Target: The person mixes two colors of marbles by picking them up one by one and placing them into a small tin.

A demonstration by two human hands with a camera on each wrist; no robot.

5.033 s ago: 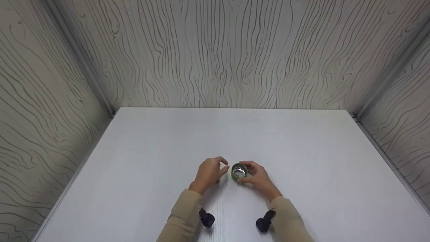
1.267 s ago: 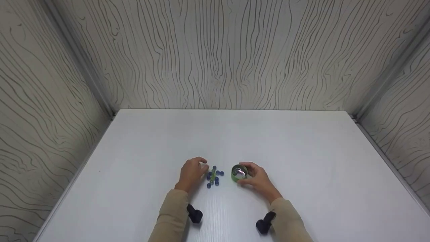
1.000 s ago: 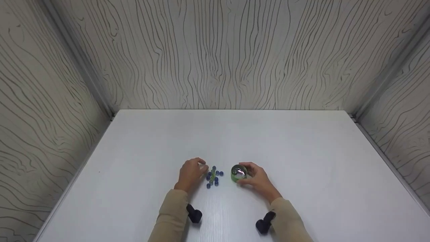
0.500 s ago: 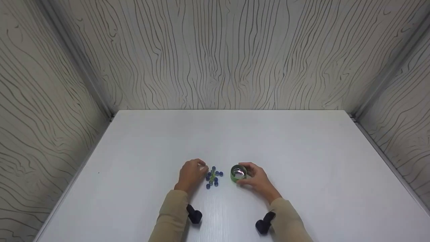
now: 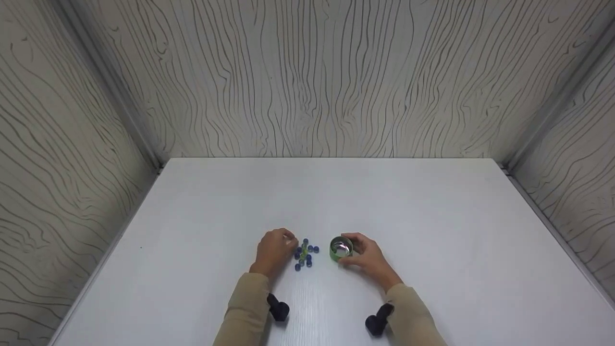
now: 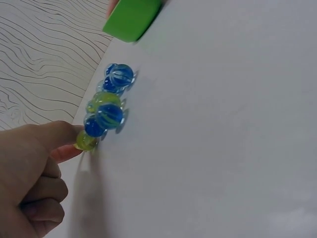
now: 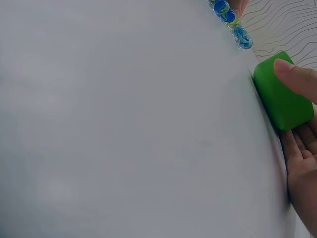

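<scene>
I find the left hand (image 5: 274,251) pinching a yellow marble (image 6: 87,141). To the right, past the blue marbles (image 6: 109,115), the right hand (image 5: 372,258) grips the green cup (image 7: 281,99).

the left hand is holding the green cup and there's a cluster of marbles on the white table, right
The hand is wrong: the right hand holds the green cup, as the head view shows. The cluster of marbles is on the white table, as you say.

A white worktop (image 5: 432,206) is backed by a rear panel (image 5: 307,77) patterned with dark wood-grain lines. It is flanked by a left panel (image 5: 53,158) and a right panel (image 5: 581,163), similarly marked; the corners are trimmed with grey strips (image 5: 111,96).
</scene>
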